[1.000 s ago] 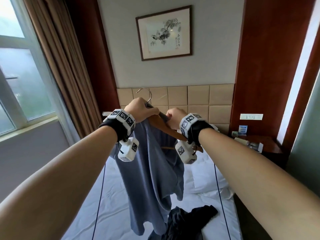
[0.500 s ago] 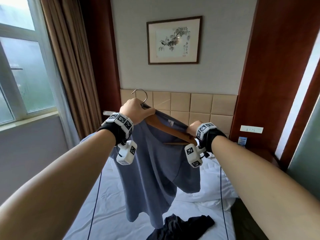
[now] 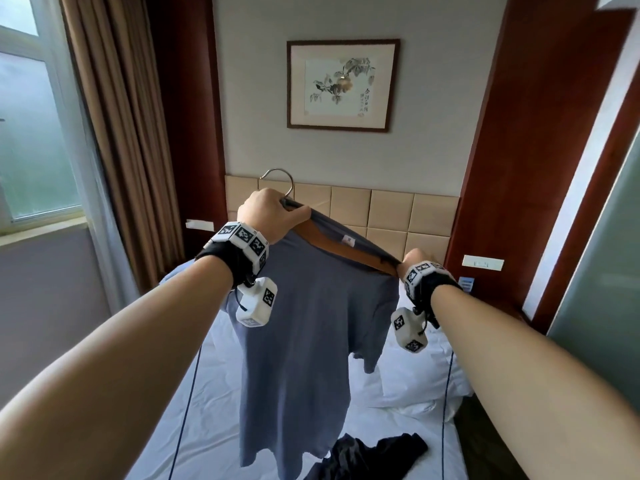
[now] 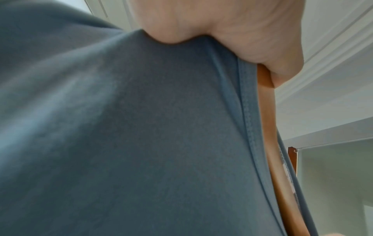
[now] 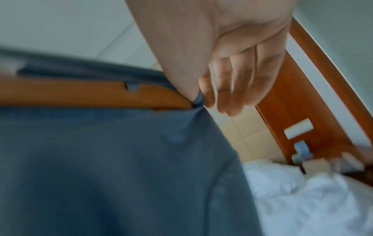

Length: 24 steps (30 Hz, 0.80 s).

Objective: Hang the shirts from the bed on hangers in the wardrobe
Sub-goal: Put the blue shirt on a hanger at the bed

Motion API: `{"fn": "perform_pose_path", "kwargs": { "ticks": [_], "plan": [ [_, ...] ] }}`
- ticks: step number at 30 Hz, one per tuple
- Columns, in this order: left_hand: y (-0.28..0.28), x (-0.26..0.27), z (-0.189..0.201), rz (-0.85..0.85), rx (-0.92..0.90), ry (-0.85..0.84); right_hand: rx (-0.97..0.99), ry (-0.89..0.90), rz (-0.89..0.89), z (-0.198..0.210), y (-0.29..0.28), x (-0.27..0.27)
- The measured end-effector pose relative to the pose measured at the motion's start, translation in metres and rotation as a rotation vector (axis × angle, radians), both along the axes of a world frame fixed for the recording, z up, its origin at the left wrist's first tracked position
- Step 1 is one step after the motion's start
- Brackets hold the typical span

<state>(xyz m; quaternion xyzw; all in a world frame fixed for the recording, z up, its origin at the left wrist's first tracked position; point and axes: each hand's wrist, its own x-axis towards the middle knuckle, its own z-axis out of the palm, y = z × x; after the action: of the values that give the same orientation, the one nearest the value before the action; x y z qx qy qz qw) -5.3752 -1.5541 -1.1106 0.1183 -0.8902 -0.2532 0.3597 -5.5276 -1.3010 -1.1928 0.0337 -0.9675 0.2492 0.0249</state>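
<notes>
A blue-grey shirt (image 3: 304,323) hangs on a wooden hanger (image 3: 346,252) held up over the bed (image 3: 214,393). My left hand (image 3: 270,211) grips the hanger's top just below the metal hook (image 3: 277,174), with the collar bunched under it. In the left wrist view the left hand (image 4: 222,32) is clenched over shirt (image 4: 141,143) and hanger (image 4: 268,127). My right hand (image 3: 414,259) pinches the shirt's shoulder at the hanger's right end. In the right wrist view the right hand (image 5: 201,99) nips the shirt (image 5: 101,159) beside the hanger (image 5: 80,92). A black shirt (image 3: 374,455) lies crumpled on the bed.
White pillows (image 3: 415,375) lie at the bed's head below a tan padded headboard (image 3: 391,209). A framed picture (image 3: 341,84) hangs above. Curtain (image 3: 114,133) and window stand at the left. Wood panelling (image 3: 512,168) and a frosted glass panel (image 3: 602,254) are at the right.
My right hand slid from near the hanger's middle out to its right end, drawing the shirt's shoulder over it. The shirt now hangs spread out. Both hands rose slightly.
</notes>
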Motion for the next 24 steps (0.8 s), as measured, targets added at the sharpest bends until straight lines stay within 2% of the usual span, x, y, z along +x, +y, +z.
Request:
{"fn": "perform_pose_path", "kwargs": {
  "ticks": [3,6,12,14,19,24],
  "plan": [
    [-0.017,0.000,-0.001,-0.009,0.024,0.014,0.243,0.139,-0.048,0.000,-0.015,0.016],
    [-0.034,0.000,-0.005,-0.016,0.017,0.019,0.279,0.178,-0.040,-0.004,-0.029,0.021],
    [-0.060,-0.006,-0.020,-0.062,-0.035,-0.012,0.050,0.083,-0.009,0.006,-0.055,0.024],
    [-0.067,-0.009,-0.025,-0.097,-0.020,-0.019,-0.076,0.045,0.006,0.009,-0.063,0.023],
    [-0.071,-0.012,-0.030,-0.169,0.059,0.030,-0.234,0.064,-0.001,0.010,-0.082,0.034],
    [-0.069,-0.015,-0.034,-0.218,0.160,0.085,-0.253,0.075,-0.019,0.010,-0.098,0.049]
  ]
}}
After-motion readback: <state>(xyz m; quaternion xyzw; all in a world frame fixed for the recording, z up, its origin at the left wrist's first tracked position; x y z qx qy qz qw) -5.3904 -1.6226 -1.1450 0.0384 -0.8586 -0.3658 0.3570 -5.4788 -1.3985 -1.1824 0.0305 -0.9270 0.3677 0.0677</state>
